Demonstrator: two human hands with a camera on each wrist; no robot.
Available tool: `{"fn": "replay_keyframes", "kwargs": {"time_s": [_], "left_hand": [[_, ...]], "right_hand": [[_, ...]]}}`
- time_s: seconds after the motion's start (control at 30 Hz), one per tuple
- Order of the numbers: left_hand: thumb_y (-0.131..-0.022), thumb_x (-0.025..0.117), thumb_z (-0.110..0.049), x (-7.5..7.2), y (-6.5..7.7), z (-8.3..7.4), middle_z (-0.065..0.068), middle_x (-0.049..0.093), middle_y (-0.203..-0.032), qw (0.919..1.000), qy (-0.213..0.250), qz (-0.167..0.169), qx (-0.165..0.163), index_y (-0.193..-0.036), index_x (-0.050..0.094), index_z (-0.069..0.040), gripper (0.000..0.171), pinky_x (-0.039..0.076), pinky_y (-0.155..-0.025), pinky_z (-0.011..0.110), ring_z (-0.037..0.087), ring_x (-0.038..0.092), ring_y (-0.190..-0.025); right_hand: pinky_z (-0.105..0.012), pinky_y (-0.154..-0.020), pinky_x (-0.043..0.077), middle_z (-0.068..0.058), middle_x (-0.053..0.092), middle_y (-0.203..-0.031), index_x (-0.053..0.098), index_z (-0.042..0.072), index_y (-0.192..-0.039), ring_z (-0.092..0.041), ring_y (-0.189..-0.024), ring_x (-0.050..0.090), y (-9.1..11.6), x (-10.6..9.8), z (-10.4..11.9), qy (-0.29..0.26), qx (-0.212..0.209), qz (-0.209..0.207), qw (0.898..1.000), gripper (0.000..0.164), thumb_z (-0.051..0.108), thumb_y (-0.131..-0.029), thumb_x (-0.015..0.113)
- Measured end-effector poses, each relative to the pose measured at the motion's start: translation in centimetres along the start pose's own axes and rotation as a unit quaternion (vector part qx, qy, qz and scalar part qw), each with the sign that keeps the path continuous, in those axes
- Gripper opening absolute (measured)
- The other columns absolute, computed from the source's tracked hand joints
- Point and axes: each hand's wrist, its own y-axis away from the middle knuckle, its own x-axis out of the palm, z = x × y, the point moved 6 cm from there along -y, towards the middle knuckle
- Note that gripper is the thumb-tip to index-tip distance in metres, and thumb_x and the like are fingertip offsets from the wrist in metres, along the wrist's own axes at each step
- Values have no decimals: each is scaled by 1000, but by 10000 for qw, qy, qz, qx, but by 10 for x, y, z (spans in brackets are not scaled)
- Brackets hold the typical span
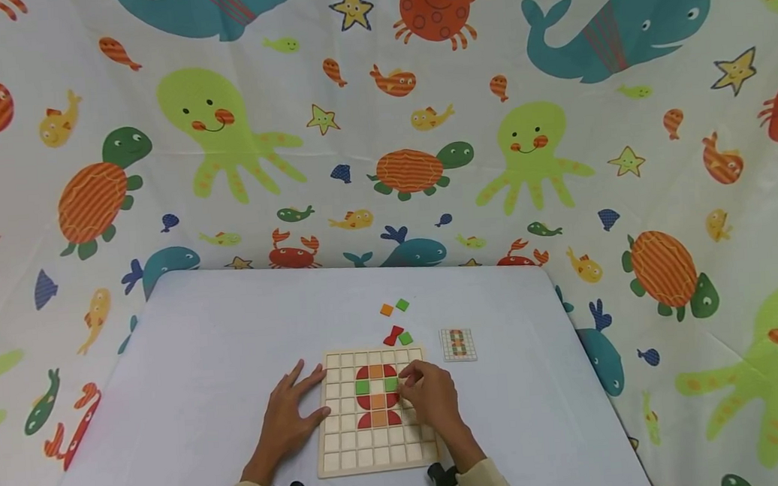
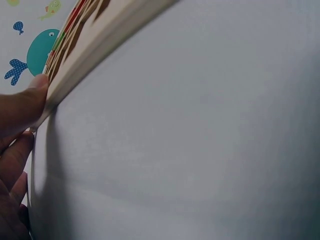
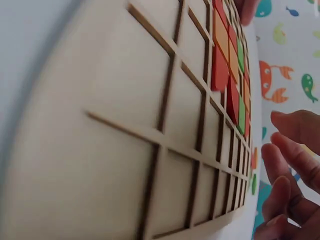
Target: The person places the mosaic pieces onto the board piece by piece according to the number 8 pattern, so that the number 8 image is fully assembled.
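While the left hand [image 1: 291,419] is lying flat, fingers released, steadying the square wooden grid board [image 1: 374,411] at mid-worktop, the right hand [image 1: 430,394] is apparently pressing a tile in at the coloured pattern's [image 1: 377,397] three o'clock edge; whether it is grasping one, I cannot tell. Next probably comes fetching a loose red, green or orange tile [image 1: 396,336] lying at the board's twelve o'clock.

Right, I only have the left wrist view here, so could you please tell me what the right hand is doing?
Observer: The right hand is over the right side of the wooden grid board, fingers bent, beside the coloured tiles. I see no piece in it.
Operator: How much of the board is filled?
Observer: Only a red, orange and green figure in the upper middle; the other cells are bare.
Operator: Are any pieces lying off the board?
Observer: Yes, four loose pieces lie on the table just past its far edge, with a small pattern card to their right.
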Motion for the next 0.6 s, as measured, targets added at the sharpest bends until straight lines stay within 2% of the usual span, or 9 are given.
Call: {"fn": "replay_keyframes", "kwargs": {"time_s": [0.27,0.4,0.5,0.6], "left_hand": [[-79,91,-23,0,1,0,22,56,-157,9999,14,-100,78,-143,67,-10,69,32,-122,70,52,45,-150],[-79,91,-22,1,1,1,21,57,-157,9999,45,-101,86,-144,67,-10,70,31,-123,71,51,44,-151],[-80,91,-22,1,1,1,20,57,-157,9999,88,-82,77,-144,67,-10,70,31,-123,71,51,43,-151],[-79,91,-21,0,2,1,20,56,-157,9999,98,-92,74,-144,67,-9,70,30,-123,71,51,43,-152]], "right_hand": [[-21,-45,32,-2,72,-84,78,11,-101,-3,-54,41,-41,-10,0,58,-570,-404,9975,14,14,-89,86],[-23,-48,35,-8,74,-89,78,9,-105,-9,-55,46,-61,-11,-3,141,-641,-511,9965,18,12,-89,86],[-25,-56,41,-10,75,-95,78,12,-109,-17,-68,59,-76,-9,-5,238,-479,-469,9975,21,14,-89,86],[-29,-62,47,-9,74,-101,78,16,-112,-24,-85,66,-87,-6,-6,368,-310,-344,9982,23,15,-90,85]]}}
